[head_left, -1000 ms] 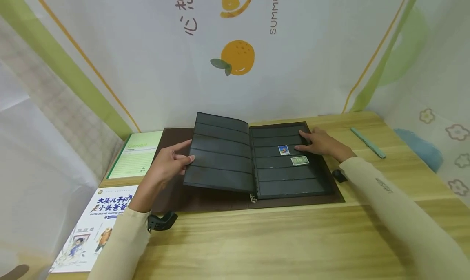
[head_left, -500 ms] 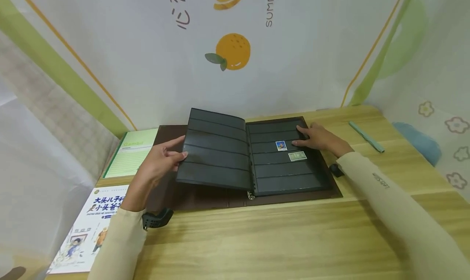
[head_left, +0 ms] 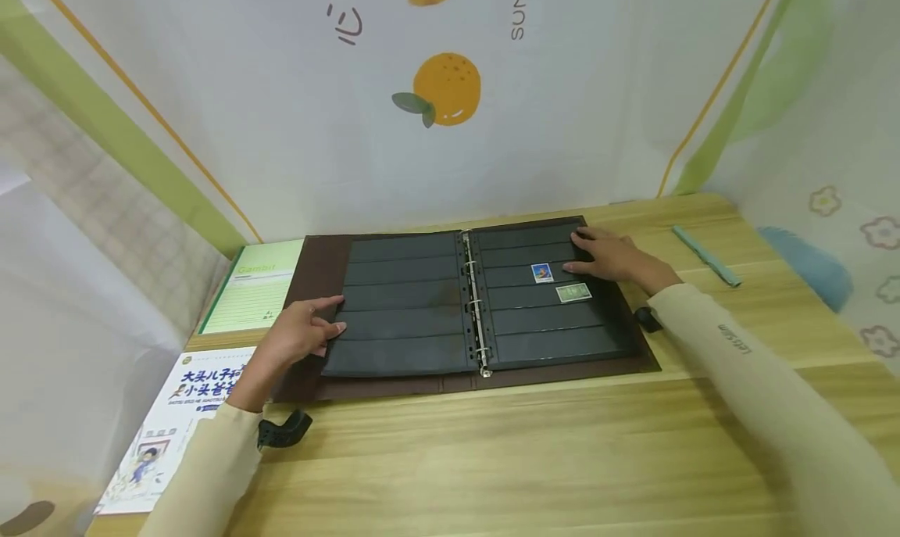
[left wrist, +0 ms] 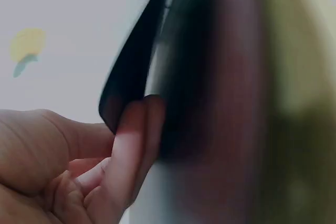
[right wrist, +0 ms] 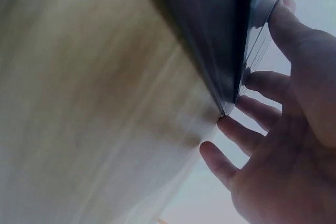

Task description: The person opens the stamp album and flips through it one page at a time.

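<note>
Left hand (head_left: 295, 334): thumb and fingers pinch left page (head_left: 404, 302) at outer edge. Right hand (head_left: 613, 257): fingers spread, tips touching upper outer edge of right page (head_left: 551, 318). Both pages in open brown binder (head_left: 325, 265) on wooden table (head_left: 492, 459). Blue stamp (head_left: 542, 273), green stamp (head_left: 574, 292) on right page. Notebook (head_left: 256, 291) beside binder.

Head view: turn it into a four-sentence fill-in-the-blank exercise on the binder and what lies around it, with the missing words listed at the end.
1. The open binder holds its black pages on curved metal ____.
2. The page bearing the two stamps is touched by the person's ____ hand.
3. Of the pair, the stamp nearer the person is mainly ____ in colour.
4. The notebook beside the binder has the word ____ printed near its top.

Missing words: rings; right; green; Gambit.
</note>
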